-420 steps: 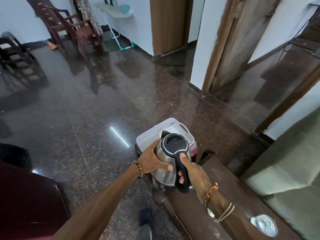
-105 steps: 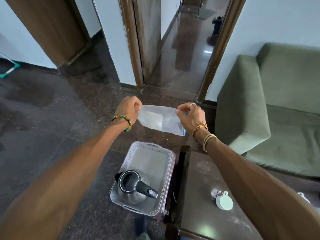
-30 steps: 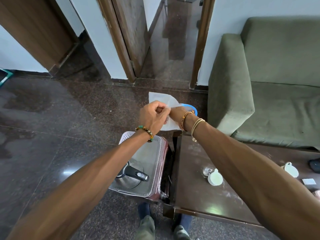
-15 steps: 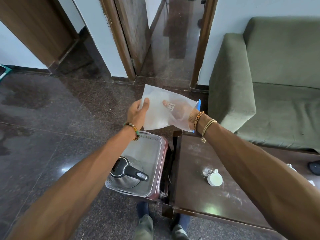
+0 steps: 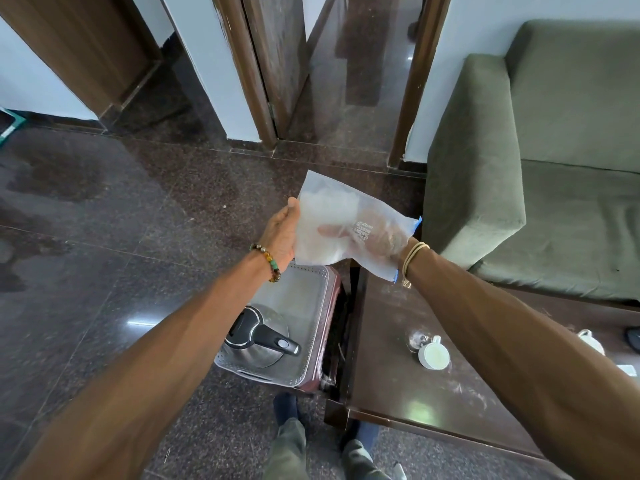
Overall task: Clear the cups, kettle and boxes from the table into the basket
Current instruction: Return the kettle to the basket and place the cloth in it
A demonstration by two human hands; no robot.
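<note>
The kettle (image 5: 256, 344), steel with a black handle, sits inside the white perforated basket (image 5: 299, 299), which stands just beside the dark wooden table (image 5: 398, 396), at its 9 o'clock. Above the basket, at its 12 o'clock, the left hand (image 5: 282, 237) grips the edge of a translucent zip bag (image 5: 332, 209), thumb on top. The right hand (image 5: 375, 239) is inside the bag up to the wrist, fingers stretched out. A white cup (image 5: 433, 355) rests on the table, at 4 o'clock from the bag.

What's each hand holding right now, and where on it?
The left hand grips the translucent plastic bag by its closed end. The right hand is inside it, through the blue-edged mouth, fingers extended, gripping nothing.
</note>
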